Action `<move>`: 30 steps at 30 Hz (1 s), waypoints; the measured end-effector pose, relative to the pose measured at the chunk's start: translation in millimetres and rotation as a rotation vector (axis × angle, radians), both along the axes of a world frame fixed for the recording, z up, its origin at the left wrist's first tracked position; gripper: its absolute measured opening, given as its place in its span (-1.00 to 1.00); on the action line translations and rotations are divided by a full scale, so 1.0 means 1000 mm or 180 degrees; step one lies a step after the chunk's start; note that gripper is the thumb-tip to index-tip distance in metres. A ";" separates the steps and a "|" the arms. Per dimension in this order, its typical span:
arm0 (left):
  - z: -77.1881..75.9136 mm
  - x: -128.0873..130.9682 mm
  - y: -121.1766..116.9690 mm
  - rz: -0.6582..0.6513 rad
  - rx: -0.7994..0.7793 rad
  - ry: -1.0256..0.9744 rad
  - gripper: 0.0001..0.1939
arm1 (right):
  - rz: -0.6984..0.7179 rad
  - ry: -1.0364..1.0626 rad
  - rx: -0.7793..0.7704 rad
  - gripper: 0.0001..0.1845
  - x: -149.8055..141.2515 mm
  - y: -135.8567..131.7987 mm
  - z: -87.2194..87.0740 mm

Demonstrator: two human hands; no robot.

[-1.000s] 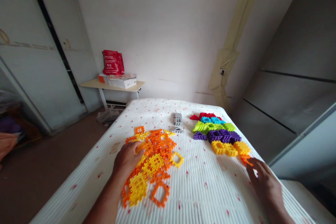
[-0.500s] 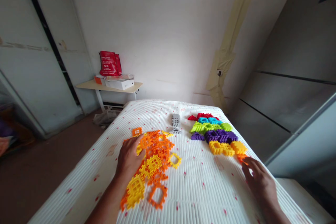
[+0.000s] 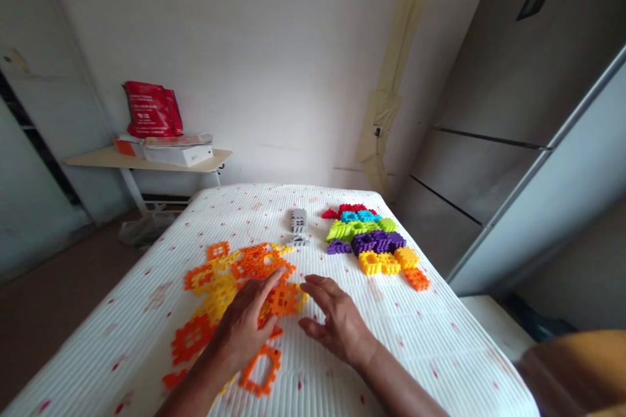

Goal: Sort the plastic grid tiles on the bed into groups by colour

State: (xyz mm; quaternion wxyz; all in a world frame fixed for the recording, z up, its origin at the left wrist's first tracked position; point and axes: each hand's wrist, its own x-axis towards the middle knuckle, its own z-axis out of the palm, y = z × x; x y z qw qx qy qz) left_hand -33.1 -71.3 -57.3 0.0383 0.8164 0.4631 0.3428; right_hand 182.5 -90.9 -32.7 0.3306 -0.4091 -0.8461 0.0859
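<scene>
A loose heap of orange and yellow interlocking plastic building tiles lies on the near left of the bed. My left hand [image 3: 250, 316] is over the heap, thumb and fingers apart, just left of an orange window-shaped tile [image 3: 283, 300]. To the right of that tile, my right hand [image 3: 337, 322] hovers with its fingers spread and nothing visible in it. An orange frame tile [image 3: 261, 370] with a large opening lies nearer to me. Part of the heap is hidden beneath my left hand and forearm.
Sorted rows of red, blue, green, purple [image 3: 376, 242] and yellow tiles stand at right, with an orange stack [image 3: 417, 279] at their near end. Grey tiles [image 3: 298, 221] sit mid-bed. Beyond are a side table [image 3: 98, 158] with a red bag [image 3: 151, 109] and a refrigerator [image 3: 469, 98].
My right hand has left the orange stack and come over to the heap. My left hand has moved nearer, and the heap's tiles are rearranged. The view has turned right.
</scene>
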 end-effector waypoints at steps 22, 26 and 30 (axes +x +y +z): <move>-0.010 -0.017 0.019 0.0930 -0.0123 -0.0623 -0.55 | -0.2897 0.0060 0.0726 -0.68 0.163 -0.001 -0.015; -0.008 -0.017 0.019 0.0893 -0.0126 -0.0667 -0.56 | -0.3537 -0.0413 0.0173 -0.66 0.201 -0.004 -0.024; -0.010 -0.020 0.019 0.0900 -0.0166 -0.0665 -0.55 | -0.3731 -0.0649 -0.0199 -0.67 0.199 -0.001 -0.027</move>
